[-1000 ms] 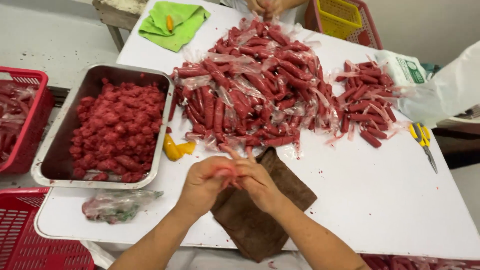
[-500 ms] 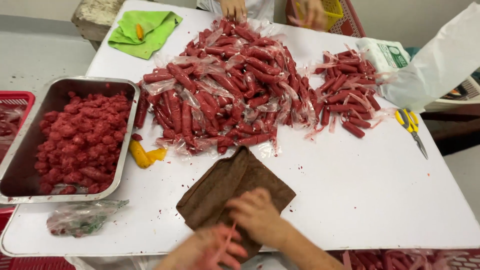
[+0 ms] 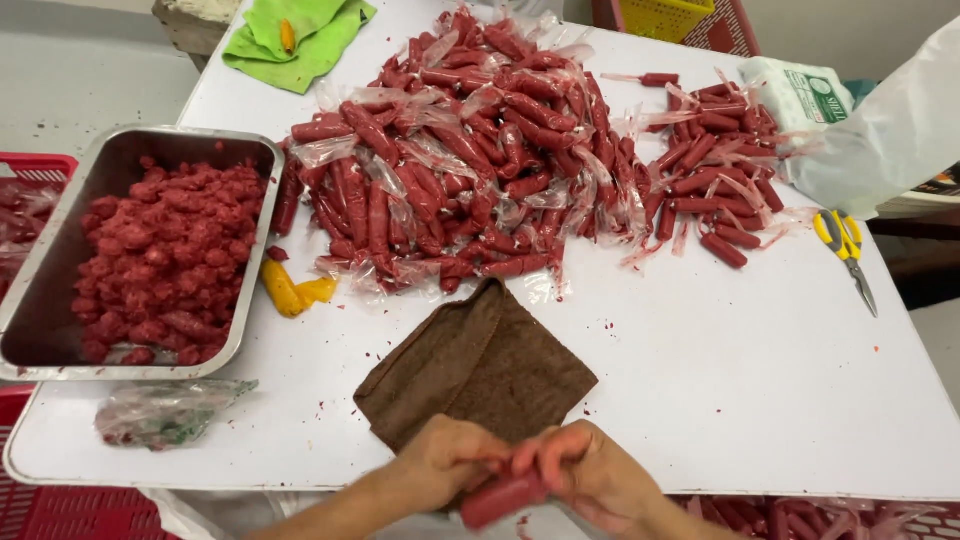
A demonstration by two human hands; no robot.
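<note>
**Both hands grip one red sausage at the table's near edge**

The left hand (image 3: pixel 450 462) and the right hand (image 3: pixel 590 470) meet low over the near edge of the white table (image 3: pixel 720 380), fingers curled around a single red sausage (image 3: pixel 503 497). Its long axis runs roughly left to right, tilted slightly, and it lies under and between the two sets of fingers, both hands equally close. Just beyond the knuckles lies a brown cloth (image 3: pixel 480 365), touching nothing else. Farther back spreads a big heap of wrapped sausages (image 3: pixel 470 150), with a smaller heap (image 3: pixel 720 175) to its right. A metal tray (image 3: pixel 35 335) of red peeled meat sits to the left, yellow peel scraps (image 3: pixel 290 290) beside it and a crumpled bag of wrappers (image 3: pixel 160 412) below. Yellow-handled scissors (image 3: pixel 845 245) lie well apart, far right. Nothing stands between the hands and the tray.
</note>
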